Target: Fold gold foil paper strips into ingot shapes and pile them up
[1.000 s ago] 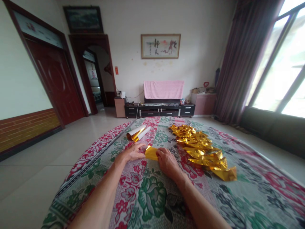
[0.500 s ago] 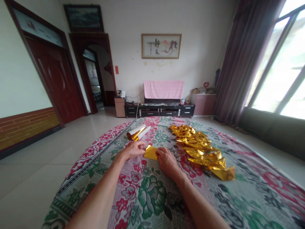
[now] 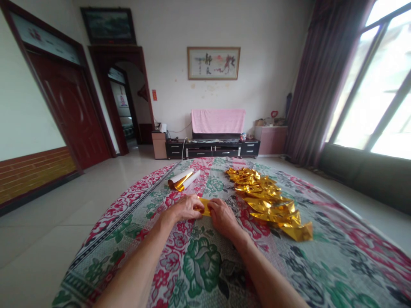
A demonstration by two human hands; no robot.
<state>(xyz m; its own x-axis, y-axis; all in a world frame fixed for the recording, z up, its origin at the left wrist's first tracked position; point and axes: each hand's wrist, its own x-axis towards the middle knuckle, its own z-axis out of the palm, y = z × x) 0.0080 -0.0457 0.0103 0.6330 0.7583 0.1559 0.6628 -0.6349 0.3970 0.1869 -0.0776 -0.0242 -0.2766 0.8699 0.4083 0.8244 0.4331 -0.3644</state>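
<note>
At the bottom of the frame, the tablecloth (image 3: pixel 202 261) lies under my forearms, woven-looking, with green and pink flowers. Just below the centre is the gold paper (image 3: pixel 205 208), flat and low over the cloth. My left hand (image 3: pixel 186 208) pinches its left end, fingers curled in; my right hand (image 3: pixel 223 216) grips the right end, fingers bunched, its thumb hard to make out. I'd line the edges up, hold one end steady and press creases evenly, since thin foil would likely wrinkle or tear if tugged. Farther up, left of centre, lies loosely rolled paper (image 3: pixel 181 179), white outside, shiny gold inside. Right of centre, folded gold pieces (image 3: pixel 265 194) overlap in a row, crinkled, pointed and glossy. Beyond the table, a soft pink towel (image 3: pixel 218 121) drapes at mid-frame.
</note>
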